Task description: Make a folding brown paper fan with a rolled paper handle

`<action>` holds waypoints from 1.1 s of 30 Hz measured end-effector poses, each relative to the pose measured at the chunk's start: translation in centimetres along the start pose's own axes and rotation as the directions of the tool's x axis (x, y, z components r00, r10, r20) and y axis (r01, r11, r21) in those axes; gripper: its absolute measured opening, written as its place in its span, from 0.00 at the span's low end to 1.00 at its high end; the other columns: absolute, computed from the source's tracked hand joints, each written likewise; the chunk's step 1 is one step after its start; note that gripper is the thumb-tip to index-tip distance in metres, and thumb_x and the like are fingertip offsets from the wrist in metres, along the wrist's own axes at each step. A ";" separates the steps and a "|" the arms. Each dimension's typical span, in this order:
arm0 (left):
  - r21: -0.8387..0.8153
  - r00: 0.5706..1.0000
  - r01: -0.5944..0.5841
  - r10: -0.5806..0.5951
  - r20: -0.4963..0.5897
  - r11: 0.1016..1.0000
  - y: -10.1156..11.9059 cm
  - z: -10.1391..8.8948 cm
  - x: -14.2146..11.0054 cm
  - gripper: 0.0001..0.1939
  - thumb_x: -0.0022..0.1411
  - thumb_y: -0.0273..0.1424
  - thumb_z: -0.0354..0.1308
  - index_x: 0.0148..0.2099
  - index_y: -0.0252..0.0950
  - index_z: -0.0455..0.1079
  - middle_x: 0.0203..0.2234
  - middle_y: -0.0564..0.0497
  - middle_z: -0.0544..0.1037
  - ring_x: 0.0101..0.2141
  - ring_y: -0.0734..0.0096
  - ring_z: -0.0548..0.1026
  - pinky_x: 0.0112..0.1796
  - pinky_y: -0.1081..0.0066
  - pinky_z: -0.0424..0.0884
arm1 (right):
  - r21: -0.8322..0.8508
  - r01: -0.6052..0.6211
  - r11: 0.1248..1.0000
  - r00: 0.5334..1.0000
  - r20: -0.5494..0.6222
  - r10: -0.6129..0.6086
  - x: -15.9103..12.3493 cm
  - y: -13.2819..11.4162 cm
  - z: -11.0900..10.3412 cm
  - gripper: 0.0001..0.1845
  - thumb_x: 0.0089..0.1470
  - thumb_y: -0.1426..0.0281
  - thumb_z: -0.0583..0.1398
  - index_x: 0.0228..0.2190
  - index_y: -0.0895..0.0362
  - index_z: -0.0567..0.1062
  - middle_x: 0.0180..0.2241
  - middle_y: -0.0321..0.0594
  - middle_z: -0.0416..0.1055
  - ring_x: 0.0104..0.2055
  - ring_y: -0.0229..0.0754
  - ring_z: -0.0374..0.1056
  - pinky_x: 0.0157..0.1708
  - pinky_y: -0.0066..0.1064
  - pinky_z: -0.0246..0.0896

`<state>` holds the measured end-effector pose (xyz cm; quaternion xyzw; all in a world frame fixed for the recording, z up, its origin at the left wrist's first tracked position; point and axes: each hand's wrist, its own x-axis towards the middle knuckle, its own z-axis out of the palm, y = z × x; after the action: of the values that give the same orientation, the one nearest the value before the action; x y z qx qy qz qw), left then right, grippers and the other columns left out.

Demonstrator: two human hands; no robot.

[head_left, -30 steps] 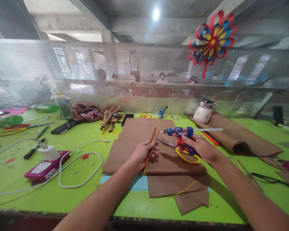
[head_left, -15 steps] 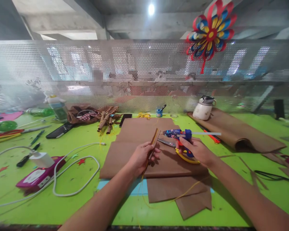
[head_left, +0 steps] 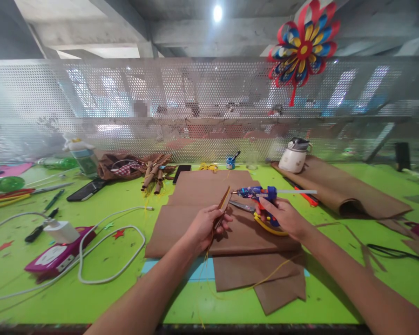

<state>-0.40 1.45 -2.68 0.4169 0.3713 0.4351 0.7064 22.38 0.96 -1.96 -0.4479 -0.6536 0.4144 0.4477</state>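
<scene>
My left hand (head_left: 205, 227) is closed round a narrow folded strip of brown paper (head_left: 223, 204), held upright over the brown paper sheets (head_left: 202, 200) on the green table (head_left: 91, 298). A thin yellow string hangs from the strip. My right hand (head_left: 282, 217) grips a blue glue gun (head_left: 260, 193) with a white glue stick sticking out at the back. The gun's nozzle points left and almost touches the top of the strip. Scissors with yellow handles (head_left: 261, 222) lie under my right hand.
Left of me lie a pink box (head_left: 54, 256) with a white charger and looped cable, a phone (head_left: 85, 188), pens and rolled brown paper tubes (head_left: 155, 174). A white kettle (head_left: 293, 158) and a brown paper roll (head_left: 338, 190) are at the right. A perforated metal screen bears a paper pinwheel (head_left: 302, 46).
The glue gun's nozzle has drawn closer to the top of the strip. Both hands have otherwise stayed in place; the view has shifted slightly.
</scene>
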 end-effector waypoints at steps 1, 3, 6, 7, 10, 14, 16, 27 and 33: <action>-0.005 1.000 0.006 -0.006 -0.006 1.000 0.1 0.0 0.0 0.06 0.59 0.26 0.52 0.35 0.28 0.68 0.23 0.47 0.74 0.14 0.84 0.64 0.15 0.81 0.56 | 0.007 -0.007 1.000 1.000 0.002 0.007 0.0 0.0 0.0 0.23 0.55 0.52 0.54 0.24 0.59 0.71 0.25 0.39 0.69 0.26 0.37 0.64 0.29 0.29 0.59; -0.012 0.999 0.031 -0.031 -0.014 0.999 0.2 0.1 -0.1 0.06 0.59 0.26 0.51 0.34 0.28 0.68 0.22 0.48 0.73 0.13 0.84 0.63 0.14 0.81 0.54 | 0.017 -0.022 1.000 1.000 0.006 0.021 -0.1 -0.1 0.1 0.23 0.55 0.52 0.54 0.24 0.59 0.71 0.25 0.39 0.69 0.26 0.37 0.63 0.28 0.29 0.59; -0.020 0.999 0.051 -0.051 0.003 0.999 0.4 0.1 -0.2 0.06 0.60 0.26 0.51 0.34 0.28 0.68 0.21 0.48 0.73 0.13 0.84 0.62 0.14 0.81 0.54 | 0.011 -0.033 0.999 0.999 0.010 0.033 -0.3 -0.3 0.2 0.23 0.54 0.52 0.55 0.24 0.59 0.70 0.23 0.38 0.68 0.25 0.37 0.62 0.28 0.29 0.57; -0.022 0.999 0.051 -0.051 0.004 0.998 0.5 0.1 -0.2 0.06 0.60 0.26 0.51 0.34 0.28 0.67 0.22 0.48 0.73 0.13 0.85 0.62 0.14 0.81 0.54 | 0.003 -0.036 0.999 0.999 0.012 0.035 -0.4 -0.4 0.3 0.23 0.54 0.51 0.55 0.23 0.59 0.70 0.23 0.38 0.67 0.24 0.36 0.61 0.28 0.29 0.57; -0.025 0.999 0.053 -0.053 -0.010 0.998 0.7 0.3 -0.4 0.06 0.59 0.25 0.51 0.32 0.28 0.67 0.22 0.48 0.73 0.14 0.85 0.64 0.14 0.82 0.53 | -0.021 -0.031 0.999 0.999 0.029 0.032 -0.6 -0.6 0.4 0.24 0.54 0.51 0.54 0.21 0.59 0.69 0.21 0.37 0.66 0.24 0.36 0.61 0.27 0.28 0.56; -0.032 0.998 0.055 -0.055 -0.019 0.998 0.9 0.5 -0.5 0.05 0.60 0.24 0.50 0.32 0.29 0.66 0.22 0.47 0.73 0.14 0.85 0.64 0.14 0.82 0.53 | -0.041 -0.024 0.999 0.998 0.049 0.026 -0.7 -0.6 0.3 0.25 0.54 0.51 0.54 0.20 0.58 0.68 0.19 0.36 0.64 0.23 0.36 0.60 0.26 0.28 0.55; -0.036 0.998 0.054 -0.055 -0.021 0.998 0.9 0.5 -0.5 0.06 0.59 0.23 0.50 0.32 0.29 0.67 0.21 0.47 0.73 0.14 0.84 0.64 0.14 0.82 0.53 | -0.060 -0.019 0.998 0.998 0.062 0.023 -0.8 -0.6 0.3 0.25 0.55 0.51 0.54 0.20 0.58 0.68 0.19 0.36 0.64 0.23 0.36 0.59 0.26 0.28 0.55; -0.022 1.000 0.015 -0.015 0.017 1.000 0.0 -0.2 0.1 0.05 0.58 0.25 0.52 0.35 0.28 0.68 0.24 0.46 0.74 0.15 0.83 0.65 0.14 0.82 0.55 | 0.028 -0.055 0.998 0.998 -0.025 0.055 -0.5 -0.7 0.3 0.24 0.51 0.49 0.56 0.21 0.59 0.69 0.21 0.36 0.64 0.21 0.34 0.58 0.23 0.28 0.53; 0.004 0.999 0.014 -0.014 0.047 1.000 -0.1 -0.4 0.2 0.06 0.58 0.27 0.53 0.35 0.28 0.68 0.23 0.47 0.73 0.13 0.84 0.62 0.15 0.81 0.56 | 0.051 -0.037 0.998 0.997 -0.067 0.041 -0.1 -0.6 -0.1 0.25 0.51 0.49 0.56 0.22 0.59 0.70 0.22 0.37 0.65 0.22 0.35 0.59 0.24 0.28 0.55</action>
<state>-0.65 1.67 -2.96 0.4257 0.3581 0.4194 0.7173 22.32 0.72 -1.36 -0.4632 -0.6188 0.4236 0.4723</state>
